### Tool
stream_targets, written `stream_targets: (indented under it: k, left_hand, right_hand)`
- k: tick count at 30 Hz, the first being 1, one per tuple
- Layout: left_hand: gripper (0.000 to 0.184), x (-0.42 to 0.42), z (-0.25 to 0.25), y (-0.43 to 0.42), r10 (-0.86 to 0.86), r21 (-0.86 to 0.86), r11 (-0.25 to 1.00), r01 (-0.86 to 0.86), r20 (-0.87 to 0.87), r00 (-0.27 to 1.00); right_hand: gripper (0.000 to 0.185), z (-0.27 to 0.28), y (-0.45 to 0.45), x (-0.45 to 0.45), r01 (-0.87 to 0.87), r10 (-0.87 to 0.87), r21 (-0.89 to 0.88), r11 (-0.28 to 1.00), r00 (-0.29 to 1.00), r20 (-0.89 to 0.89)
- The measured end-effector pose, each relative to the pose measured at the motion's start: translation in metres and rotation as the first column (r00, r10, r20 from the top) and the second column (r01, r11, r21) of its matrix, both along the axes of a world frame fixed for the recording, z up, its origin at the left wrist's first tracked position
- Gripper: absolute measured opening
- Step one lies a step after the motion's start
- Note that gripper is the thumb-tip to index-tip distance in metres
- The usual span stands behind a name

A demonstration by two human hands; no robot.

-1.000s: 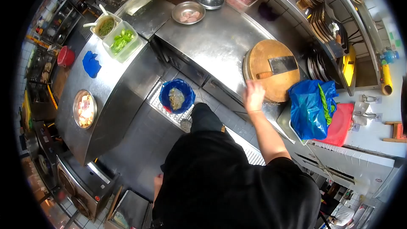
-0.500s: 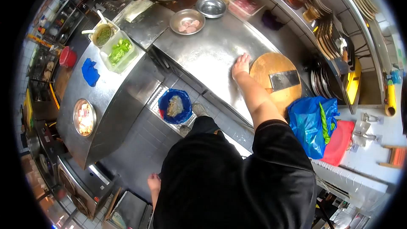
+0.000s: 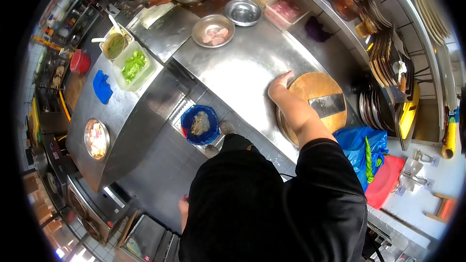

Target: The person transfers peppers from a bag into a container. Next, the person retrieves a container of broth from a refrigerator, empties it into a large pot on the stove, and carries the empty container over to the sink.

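The right hand (image 3: 279,85), fingers extended around nothing visible, reaches over the table (image 3: 228,70) beside the chopping board (image 3: 314,83), whose broad top supports the cleaver (image 3: 328,105) lying flat. The left hand (image 3: 183,207) hangs low, partly hidden; its grip is unclear.

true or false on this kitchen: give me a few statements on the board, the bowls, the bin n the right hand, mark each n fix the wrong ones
1. A rectangular metal cleaver blade lies on the round wooden board. True.
2. The right hand is inside a metal bowl. False: it is beside the board.
3. The bin with a blue plastic liner has nothing in it. False: pale scraps are inside.
4. The shallow round metal bowl holds pink pieces. True.
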State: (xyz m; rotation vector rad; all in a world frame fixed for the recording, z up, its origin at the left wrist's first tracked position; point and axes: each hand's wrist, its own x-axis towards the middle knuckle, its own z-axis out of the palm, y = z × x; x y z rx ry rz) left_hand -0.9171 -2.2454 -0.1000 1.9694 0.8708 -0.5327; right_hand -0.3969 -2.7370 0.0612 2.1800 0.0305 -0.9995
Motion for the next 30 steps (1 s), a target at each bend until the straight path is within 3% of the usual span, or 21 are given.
stream_targets:
  k: [2,5,7,11,14,17,18,20,26,28,30]
  left_hand:
    - [0.034,0.038,0.046,-0.011,0.074,0.017,0.997,-0.073,-0.196,0.978]
    - [0.034,0.009,-0.016,0.002,0.23,-0.145,0.963,-0.225,0.019,0.973]
    - [0.034,0.007,-0.017,-0.003,0.243,-0.148,0.961,-0.235,0.038,0.969]
    - [0.038,-0.008,-0.024,-0.005,0.123,-0.086,0.989,-0.118,0.059,0.991]
    - [0.041,-0.023,-0.026,-0.019,0.077,0.077,0.995,-0.07,-0.086,0.993]
    - [0.043,-0.045,-0.045,-0.021,0.223,-0.127,0.967,-0.223,-0.016,0.975]
    - [0.041,-0.045,-0.042,-0.022,0.178,-0.059,0.982,-0.182,-0.06,0.982]
    - [0.038,-0.04,-0.027,-0.022,0.097,0.073,0.994,-0.086,-0.16,0.982]
    - [0.034,-0.009,0.028,-0.028,0.136,0.086,0.988,-0.128,-0.104,0.985]
    - [0.036,-0.012,0.021,-0.028,0.218,0.02,0.976,-0.217,-0.075,0.973]
    - [0.039,-0.018,0.0,-0.024,0.274,-0.038,0.96,-0.276,-0.052,0.96]
  right_hand:
    - [0.053,-0.007,-0.004,0.003,0.037,-0.036,-0.021,0.999,0.999,0.015]
    - [0.062,0.005,-0.002,0.005,0.092,-0.092,0.042,0.995,0.996,0.008]
    - [0.061,0.0,-0.004,0.005,0.083,-0.085,0.036,0.996,0.996,0.043]
    - [0.058,0.0,-0.004,0.005,0.075,-0.08,0.085,0.994,0.995,0.058]
    - [0.049,-0.016,-0.015,0.007,0.002,-0.016,0.105,0.994,0.992,0.127]
    - [0.04,-0.019,-0.037,0.031,0.167,-0.361,0.499,0.85,0.876,0.32]
    - [0.034,-0.024,-0.046,0.039,0.142,-0.457,0.607,0.782,0.793,0.403]
    - [0.032,-0.036,-0.06,0.058,0.087,-0.47,0.67,0.738,0.779,0.416]
    - [0.029,-0.061,-0.07,0.082,0.029,-0.48,0.723,0.69,0.766,0.427]
    - [0.032,-0.052,-0.066,0.079,0.01,-0.489,0.73,0.683,0.749,0.447]
    - [0.028,-0.058,-0.064,0.079,-0.043,-0.56,0.762,0.646,0.652,0.511]
